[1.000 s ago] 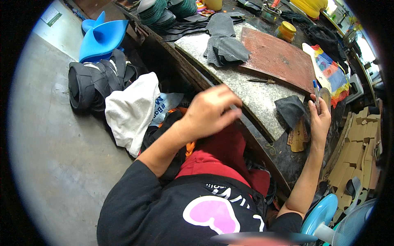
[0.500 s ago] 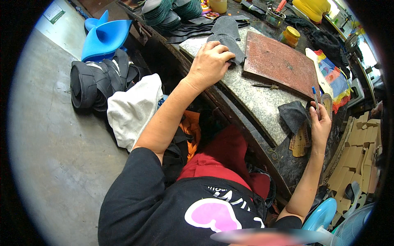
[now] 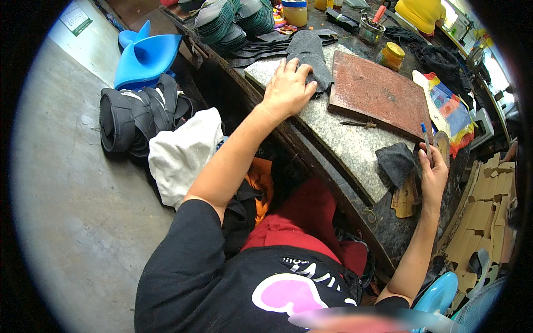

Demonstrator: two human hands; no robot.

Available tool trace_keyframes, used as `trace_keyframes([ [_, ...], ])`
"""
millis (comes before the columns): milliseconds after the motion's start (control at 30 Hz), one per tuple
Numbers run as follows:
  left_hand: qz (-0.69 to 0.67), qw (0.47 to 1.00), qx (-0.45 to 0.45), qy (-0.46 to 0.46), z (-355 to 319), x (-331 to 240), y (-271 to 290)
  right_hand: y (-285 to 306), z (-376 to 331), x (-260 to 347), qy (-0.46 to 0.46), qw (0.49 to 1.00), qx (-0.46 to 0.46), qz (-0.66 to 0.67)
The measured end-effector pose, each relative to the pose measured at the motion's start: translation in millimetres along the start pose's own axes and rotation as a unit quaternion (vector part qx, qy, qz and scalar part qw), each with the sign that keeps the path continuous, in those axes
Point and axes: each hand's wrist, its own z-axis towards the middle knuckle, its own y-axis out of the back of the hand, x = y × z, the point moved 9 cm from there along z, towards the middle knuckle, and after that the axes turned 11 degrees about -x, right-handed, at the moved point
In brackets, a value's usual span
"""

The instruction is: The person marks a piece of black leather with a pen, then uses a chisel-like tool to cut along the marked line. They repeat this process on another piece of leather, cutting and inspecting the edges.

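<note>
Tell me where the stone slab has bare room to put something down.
Bare stone slab lies between the left hand, the red board and the dark piece; only a small tool sits there. The far end is crowded with stacked soles and jars.

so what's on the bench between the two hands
In the head view, between the left hand and the right hand lie a reddish-brown board, a small thin tool on speckled stone, and a dark fabric piece.
</note>
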Motion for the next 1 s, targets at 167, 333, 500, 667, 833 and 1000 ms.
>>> trace_keyframes([
  [167, -0.046, 0.998, -0.005, -0.039, 16, 7, -5, 0, 0, -3, -0.006, 1.000, 0.006, -0.001],
  [333, -0.012, 0.996, -0.081, -0.022, 10, 6, 8, 1, 1, -1, -0.009, 1.000, 0.003, 0.012],
  [500, 0.010, 0.987, -0.059, -0.146, 6, -11, 0, 7, 6, 1, 0.049, 0.999, -0.022, -0.003],
  [667, 0.115, 0.989, -0.052, -0.074, 12, 4, -8, 11, 12, -16, 0.042, 0.998, -0.040, -0.003],
  [833, 0.015, 0.958, -0.226, -0.178, -11, -69, 50, 2, 9, -18, 0.016, 0.986, 0.013, -0.166],
  [1000, -0.158, 0.960, -0.097, -0.208, -43, -164, 36, -1, -1, 3, 0.002, 0.964, 0.032, -0.265],
])
